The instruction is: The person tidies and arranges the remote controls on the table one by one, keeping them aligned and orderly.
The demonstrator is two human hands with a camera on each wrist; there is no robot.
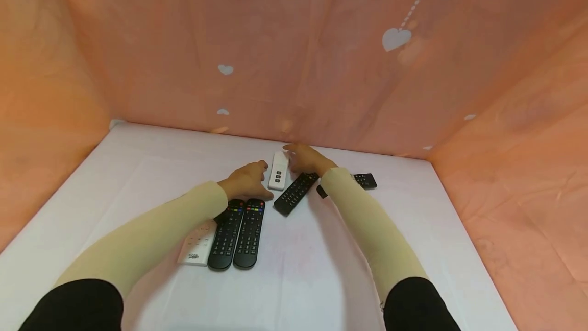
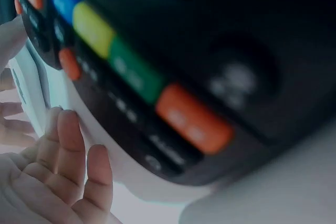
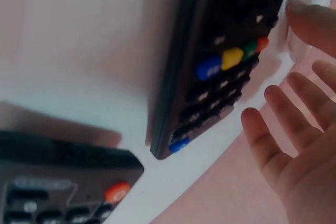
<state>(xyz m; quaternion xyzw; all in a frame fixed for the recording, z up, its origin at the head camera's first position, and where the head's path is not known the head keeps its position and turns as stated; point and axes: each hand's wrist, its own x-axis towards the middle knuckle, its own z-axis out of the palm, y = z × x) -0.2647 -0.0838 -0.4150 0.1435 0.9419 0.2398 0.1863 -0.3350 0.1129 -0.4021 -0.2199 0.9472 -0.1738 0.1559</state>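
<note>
A small white remote [image 1: 278,171] with a few dark buttons lies on the table between both hands. My left hand [image 1: 248,182] is just left of it, fingers spread and loosely bent, holding nothing. In the left wrist view its fingers [image 2: 71,145] show below a large black remote with coloured buttons. At the white remote's upper right side is my right hand [image 1: 307,159], fingers loosely bent, with a thumb tip right at the remote's edge in the right wrist view. A black remote [image 1: 294,195] lies slanted just below the right hand.
Two long black remotes [image 1: 249,234] lie side by side near the left forearm, beside a wider white remote [image 1: 195,249] partly under the sleeve. Another black remote [image 1: 366,181] is partly hidden by the right forearm. Orange cloth walls [image 1: 294,65] enclose the white table [image 1: 298,280].
</note>
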